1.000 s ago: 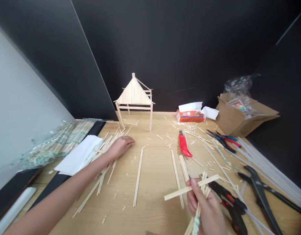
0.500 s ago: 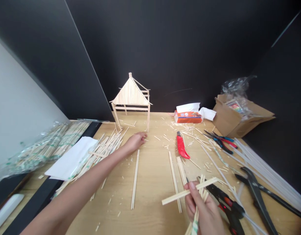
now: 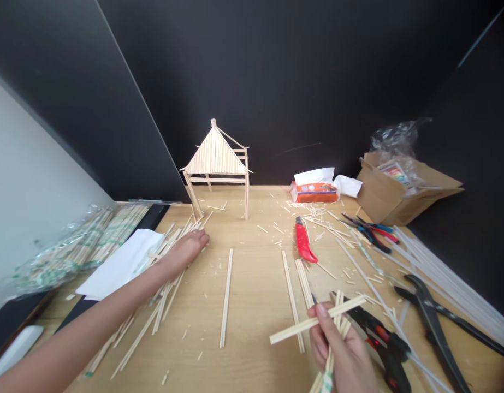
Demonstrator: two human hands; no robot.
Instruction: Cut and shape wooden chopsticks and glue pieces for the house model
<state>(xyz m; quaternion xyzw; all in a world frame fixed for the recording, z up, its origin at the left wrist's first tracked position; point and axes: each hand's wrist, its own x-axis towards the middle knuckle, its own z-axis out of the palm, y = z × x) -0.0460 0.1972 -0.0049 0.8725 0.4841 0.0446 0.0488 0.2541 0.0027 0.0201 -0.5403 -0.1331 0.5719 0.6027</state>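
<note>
In my right hand (image 3: 337, 344) is a bundle of pale wooden sticks (image 3: 329, 357) with a green-marked wrapper low down; a short flat strip of joined sticks (image 3: 290, 331) crosses over it under my thumb. My left hand (image 3: 191, 246) lies over the loose stick pile (image 3: 164, 311), its fingers curled together and their undersides hidden. Behind it stands a small stick-built house frame (image 3: 217, 155) with a slatted gable on tall legs. Between my hands lie a joined strip (image 3: 226, 297), a second one (image 3: 292, 300) and a third (image 3: 304, 284).
A red-handled cutter (image 3: 304, 243) lies amid offcuts. To the right are a glue gun (image 3: 383, 338), large black pliers (image 3: 427, 322), smaller pliers (image 3: 370, 234), clear glue sticks (image 3: 452, 289) and a cardboard box (image 3: 386, 191). Tissues (image 3: 315, 192) sit behind; bagged sticks (image 3: 92, 240) and white paper (image 3: 120, 265) are left.
My left hand has moved left from near the house's front leg onto the stick pile, where more sticks now show spread towards me. My right hand keeps its hold and place.
</note>
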